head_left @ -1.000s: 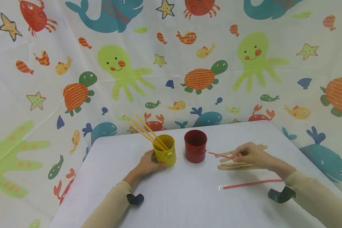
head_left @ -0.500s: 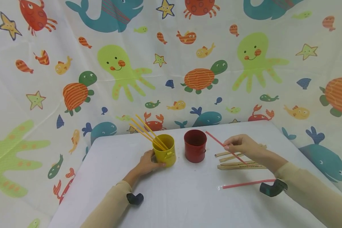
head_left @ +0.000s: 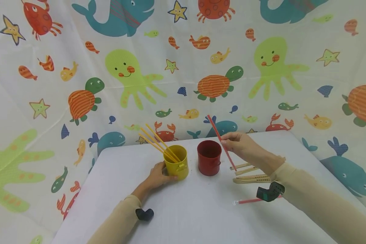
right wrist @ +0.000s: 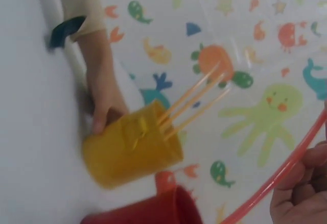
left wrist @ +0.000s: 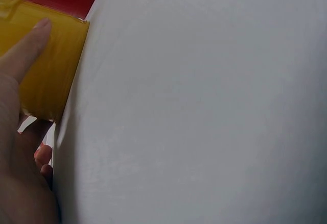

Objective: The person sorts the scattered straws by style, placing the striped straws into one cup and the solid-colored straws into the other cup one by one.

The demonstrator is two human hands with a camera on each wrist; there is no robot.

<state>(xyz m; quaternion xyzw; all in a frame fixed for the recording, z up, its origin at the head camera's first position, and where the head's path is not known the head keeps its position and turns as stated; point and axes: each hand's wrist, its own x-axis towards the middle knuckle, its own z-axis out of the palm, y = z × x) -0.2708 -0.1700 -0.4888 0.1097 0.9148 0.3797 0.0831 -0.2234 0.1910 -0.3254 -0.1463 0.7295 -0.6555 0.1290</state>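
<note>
My left hand (head_left: 156, 175) grips the side of a yellow bucket (head_left: 176, 169), thumb across its front. Several yellow straws (head_left: 155, 134) lean out of it towards the left. Close up in the left wrist view, the thumb lies along the yellow wall. My right hand (head_left: 239, 145) pinches a red straw (head_left: 214, 125) near its middle, in the air at the right of a red bucket (head_left: 209, 164). The straw tilts, upper end to the left, its lower end below the bucket's rim. No straw shows inside the red bucket. In the right wrist view, fingers (right wrist: 301, 193) curl by the red straw.
Several tan flat sticks (head_left: 251, 180) with dark print lie on the white table (head_left: 186, 213) under the right forearm. Nearer, another red straw (head_left: 250, 200) with a clear end piece lies partly covered by the wrist camera. A sea-animal printed curtain (head_left: 183, 74) hangs behind.
My right hand has lifted the red straw and carried it up and left towards the red bucket, turning it from nearly level to steep. The left hand stays on the yellow bucket.
</note>
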